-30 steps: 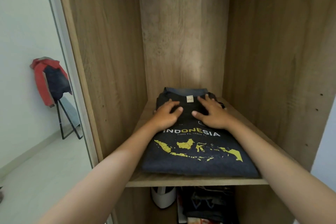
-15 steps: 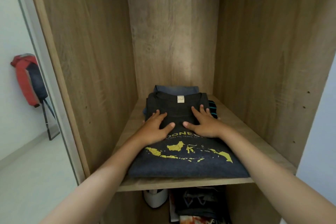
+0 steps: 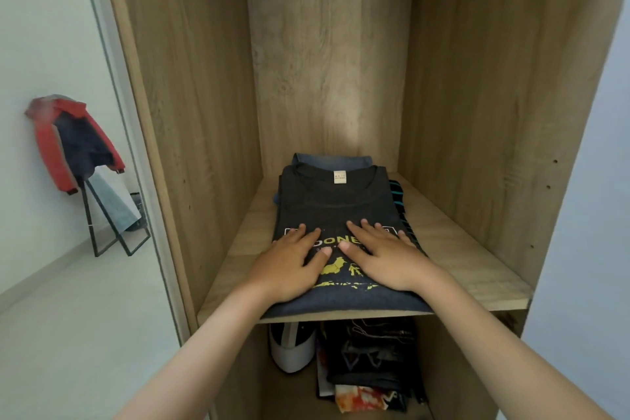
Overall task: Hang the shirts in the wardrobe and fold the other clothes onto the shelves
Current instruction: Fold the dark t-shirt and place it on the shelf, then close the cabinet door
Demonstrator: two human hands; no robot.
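A pale wall (image 3: 41,44) fills the nine o'clock side, meeting a light floor (image 3: 78,334) along a low skirting. Against it leans a black metal stand (image 3: 102,235) draped with a red and dark garment (image 3: 68,143), possibly a jacket. A bluish-white wall (image 3: 593,215) runs down the three o'clock edge. Soft light brightens the wood-grain back panel (image 3: 327,61) at twelve o'clock.

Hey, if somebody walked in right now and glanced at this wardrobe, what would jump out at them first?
Two bare hands, the left hand and the right hand, rest flat side by side on a folded dark grey T-shirt with a yellow map print, which tops a small stack on the light wooden wardrobe shelf. Off to the left, a red and navy jacket hangs over a black metal stand by the white wall.
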